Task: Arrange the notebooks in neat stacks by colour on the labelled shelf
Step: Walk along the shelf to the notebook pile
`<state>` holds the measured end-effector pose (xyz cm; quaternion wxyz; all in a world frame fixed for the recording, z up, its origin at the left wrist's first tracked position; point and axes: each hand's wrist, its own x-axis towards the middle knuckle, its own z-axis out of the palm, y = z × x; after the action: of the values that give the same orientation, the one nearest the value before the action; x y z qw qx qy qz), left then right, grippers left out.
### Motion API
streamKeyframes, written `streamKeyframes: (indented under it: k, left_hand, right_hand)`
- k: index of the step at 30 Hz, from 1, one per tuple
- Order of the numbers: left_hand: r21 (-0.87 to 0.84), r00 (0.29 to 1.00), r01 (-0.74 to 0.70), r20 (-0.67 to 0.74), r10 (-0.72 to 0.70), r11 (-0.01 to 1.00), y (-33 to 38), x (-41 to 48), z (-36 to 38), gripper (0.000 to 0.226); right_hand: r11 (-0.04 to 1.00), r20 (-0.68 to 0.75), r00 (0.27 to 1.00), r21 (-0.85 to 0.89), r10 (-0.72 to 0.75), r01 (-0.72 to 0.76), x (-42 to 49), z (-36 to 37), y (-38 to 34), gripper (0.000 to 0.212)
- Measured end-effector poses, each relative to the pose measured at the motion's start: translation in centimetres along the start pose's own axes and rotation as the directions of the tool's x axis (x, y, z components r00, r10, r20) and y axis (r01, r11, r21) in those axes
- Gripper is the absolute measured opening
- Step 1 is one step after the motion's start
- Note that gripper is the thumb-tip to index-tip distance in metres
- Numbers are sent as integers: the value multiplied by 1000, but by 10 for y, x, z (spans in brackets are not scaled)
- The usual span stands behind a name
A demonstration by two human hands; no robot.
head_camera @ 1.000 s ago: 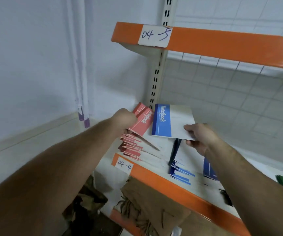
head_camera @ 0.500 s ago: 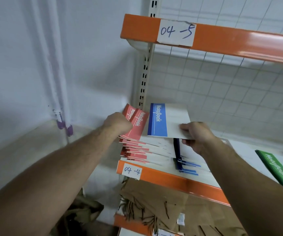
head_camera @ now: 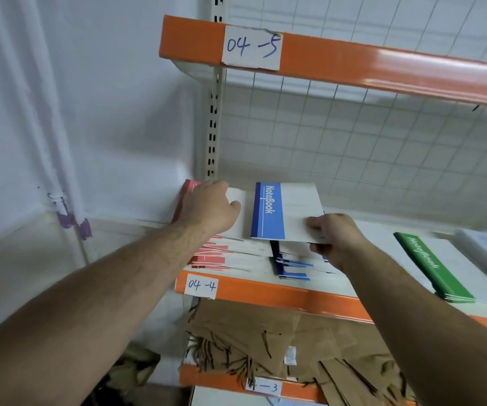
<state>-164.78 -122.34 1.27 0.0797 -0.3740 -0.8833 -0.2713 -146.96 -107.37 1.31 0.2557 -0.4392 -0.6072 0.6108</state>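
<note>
On the shelf (head_camera: 265, 295) tagged "04-4", I'm seeing the sort mid-step: the left hand (head_camera: 210, 209) is gripping a red notebook (head_camera: 189, 189) over the red stack (head_camera: 211, 259) at the shelf's left end, thumb lying on the white cover. Its fingers are hidden, so I'm judging that grip from how the book is sitting raised. Meanwhile the right hand (head_camera: 336, 235) is pinching the near right corner of a blue notebook (head_camera: 287, 212), thumb on top, holding it flat above the blue stack (head_camera: 292, 269). The green notebooks (head_camera: 435, 268) are lying further right, apart from both.

My read: both books are waiting to go down on their own colour. The next move is calling for lowering each one square onto its pile, spines lined up. Both piles are looking fanned, so I'm expecting a squaring push to be needed.

Writing: "NoteBook" is showing in white on the blue band and on the green one. Handwritten tags: top label (head_camera: 251, 48) reading "04-5", shelf label (head_camera: 201, 285) reading "04-4", lower label (head_camera: 264, 386) partly covered, reading "4-3", beside crumpled brown paper (head_camera: 251, 326).
</note>
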Motion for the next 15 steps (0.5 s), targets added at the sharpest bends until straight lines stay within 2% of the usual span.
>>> streamKeyframes:
  k: [5,12,15]
  left_hand:
    - [55,991,-84,104,78,995,40,2,15,61]
    - [81,984,-51,174,36,995,74,-1,42,61]
    - [125,984,-32,179,9,992,84,-3,51,62]
  right_hand:
    - [999,-32,999,37,11,-10,10,-41,4,2]
    - [999,7,999,-7,36,-36,29,-75,16,3]
    - [993,61,997,-112,50,-43,38,-79,19,5]
